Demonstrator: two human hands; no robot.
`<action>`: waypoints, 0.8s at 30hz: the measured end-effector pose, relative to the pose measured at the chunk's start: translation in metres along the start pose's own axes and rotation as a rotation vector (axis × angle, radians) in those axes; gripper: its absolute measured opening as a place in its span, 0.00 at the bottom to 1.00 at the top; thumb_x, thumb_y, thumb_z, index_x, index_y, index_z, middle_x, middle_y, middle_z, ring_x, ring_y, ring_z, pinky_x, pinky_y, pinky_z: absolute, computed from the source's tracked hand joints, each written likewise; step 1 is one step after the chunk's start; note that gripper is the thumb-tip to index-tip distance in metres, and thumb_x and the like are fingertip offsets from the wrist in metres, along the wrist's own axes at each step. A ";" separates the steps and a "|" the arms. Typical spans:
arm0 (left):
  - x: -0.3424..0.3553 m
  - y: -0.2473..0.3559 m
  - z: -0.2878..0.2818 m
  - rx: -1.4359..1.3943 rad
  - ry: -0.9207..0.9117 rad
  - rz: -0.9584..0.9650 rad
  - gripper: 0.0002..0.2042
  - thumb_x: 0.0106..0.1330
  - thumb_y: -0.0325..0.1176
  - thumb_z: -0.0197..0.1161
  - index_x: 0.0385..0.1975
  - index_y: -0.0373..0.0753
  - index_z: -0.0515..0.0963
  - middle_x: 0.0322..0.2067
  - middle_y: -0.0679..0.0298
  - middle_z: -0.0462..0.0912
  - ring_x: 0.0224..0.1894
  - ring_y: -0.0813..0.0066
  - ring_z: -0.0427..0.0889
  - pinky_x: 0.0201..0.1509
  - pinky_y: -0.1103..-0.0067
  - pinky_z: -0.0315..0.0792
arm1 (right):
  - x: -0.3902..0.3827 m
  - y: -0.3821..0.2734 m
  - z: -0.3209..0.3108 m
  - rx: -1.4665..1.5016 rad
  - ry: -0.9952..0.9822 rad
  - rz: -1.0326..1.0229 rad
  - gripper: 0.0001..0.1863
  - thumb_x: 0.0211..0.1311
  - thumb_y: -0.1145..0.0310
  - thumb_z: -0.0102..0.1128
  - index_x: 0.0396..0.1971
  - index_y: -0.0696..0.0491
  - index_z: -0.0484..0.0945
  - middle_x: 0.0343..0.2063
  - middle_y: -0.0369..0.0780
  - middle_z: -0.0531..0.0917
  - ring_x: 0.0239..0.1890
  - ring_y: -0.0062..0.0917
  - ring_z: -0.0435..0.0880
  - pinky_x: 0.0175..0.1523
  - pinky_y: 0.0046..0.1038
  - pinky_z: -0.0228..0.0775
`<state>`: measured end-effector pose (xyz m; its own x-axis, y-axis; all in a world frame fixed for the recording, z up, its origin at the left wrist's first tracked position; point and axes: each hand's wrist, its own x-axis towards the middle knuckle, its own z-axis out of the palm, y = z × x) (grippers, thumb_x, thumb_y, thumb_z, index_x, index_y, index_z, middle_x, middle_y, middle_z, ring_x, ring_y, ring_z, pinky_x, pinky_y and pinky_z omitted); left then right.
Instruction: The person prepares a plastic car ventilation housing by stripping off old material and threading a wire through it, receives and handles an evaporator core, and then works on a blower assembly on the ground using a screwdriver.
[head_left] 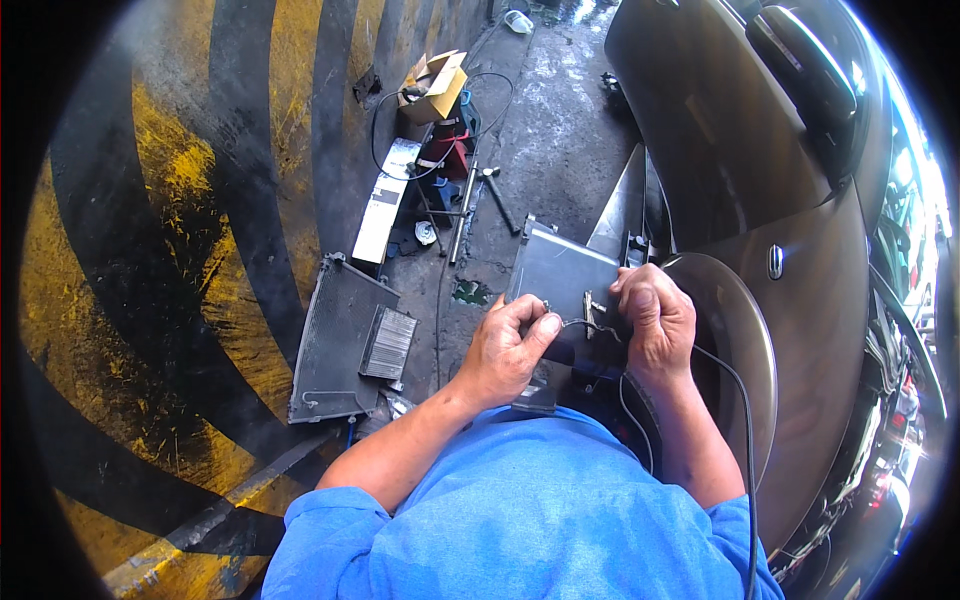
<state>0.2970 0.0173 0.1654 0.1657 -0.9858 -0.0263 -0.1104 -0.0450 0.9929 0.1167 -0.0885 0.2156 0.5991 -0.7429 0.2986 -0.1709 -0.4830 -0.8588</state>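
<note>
My left hand (508, 350) is closed in a pinch, thumb against the fingers, on one end of a thin wire (592, 326). That wire runs across to my right hand (655, 325), whose fingers are curled shut around something hidden inside them. A dark cable (738, 385) passes from beside my right hand down past my right forearm, and a lighter thin lead (632, 402) loops below the hand. Beneath both hands lies a flat grey radiator-like panel (562, 262), with a small metal piece (588, 308) near its middle.
A brown car's fender (800, 340) and door (720, 110) stand close on my right. At left, a second grey panel (335, 340) and a finned block (388, 343) lie before a yellow-and-black striped wall (180, 180). Ahead are an opened carton (436, 88), a long white box (385, 205) and a hammer (500, 200).
</note>
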 end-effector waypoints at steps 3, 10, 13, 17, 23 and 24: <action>0.000 -0.001 0.001 0.013 0.000 0.016 0.13 0.70 0.41 0.57 0.29 0.38 0.76 0.24 0.68 0.77 0.32 0.79 0.71 0.50 0.75 0.62 | 0.006 -0.023 0.008 -0.155 -0.014 0.012 0.07 0.60 0.74 0.59 0.38 0.58 0.76 0.39 0.46 0.77 0.41 0.31 0.78 0.54 0.30 0.68; -0.001 0.004 -0.002 -0.206 -0.028 -0.008 0.13 0.71 0.41 0.58 0.38 0.37 0.79 0.32 0.68 0.80 0.35 0.79 0.73 0.47 0.77 0.67 | 0.000 -0.020 0.010 -0.418 -0.248 -0.094 0.10 0.49 0.73 0.68 0.35 0.54 0.82 0.35 0.41 0.81 0.49 0.36 0.77 0.64 0.41 0.57; -0.003 0.009 -0.004 -0.247 -0.048 -0.094 0.13 0.70 0.42 0.59 0.40 0.37 0.79 0.34 0.69 0.80 0.37 0.81 0.74 0.46 0.78 0.68 | -0.001 -0.022 0.011 -0.412 -0.212 -0.104 0.09 0.48 0.73 0.69 0.32 0.53 0.83 0.33 0.40 0.81 0.47 0.33 0.77 0.64 0.41 0.57; -0.003 0.010 -0.003 -0.088 -0.020 -0.054 0.12 0.69 0.41 0.61 0.39 0.38 0.79 0.33 0.69 0.81 0.36 0.82 0.74 0.44 0.79 0.68 | 0.000 -0.027 0.013 -0.448 -0.255 -0.126 0.08 0.48 0.72 0.69 0.31 0.52 0.83 0.29 0.39 0.79 0.45 0.33 0.77 0.65 0.42 0.57; -0.002 0.006 -0.003 -0.011 -0.020 0.004 0.09 0.67 0.38 0.60 0.33 0.38 0.78 0.27 0.67 0.79 0.34 0.78 0.75 0.48 0.76 0.66 | -0.003 -0.030 0.016 -0.483 -0.301 -0.104 0.06 0.48 0.71 0.67 0.28 0.52 0.81 0.27 0.39 0.78 0.42 0.34 0.77 0.66 0.44 0.55; -0.001 0.002 -0.001 0.041 0.015 0.088 0.08 0.66 0.36 0.57 0.31 0.38 0.76 0.26 0.66 0.78 0.33 0.75 0.75 0.49 0.75 0.65 | -0.003 -0.029 0.016 -0.483 -0.301 -0.104 0.06 0.48 0.71 0.67 0.28 0.52 0.81 0.27 0.39 0.78 0.42 0.34 0.77 0.66 0.44 0.55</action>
<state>0.2980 0.0183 0.1670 0.1686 -0.9837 0.0625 -0.1646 0.0345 0.9858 0.1325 -0.0648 0.2334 0.8162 -0.5494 0.1789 -0.3941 -0.7557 -0.5230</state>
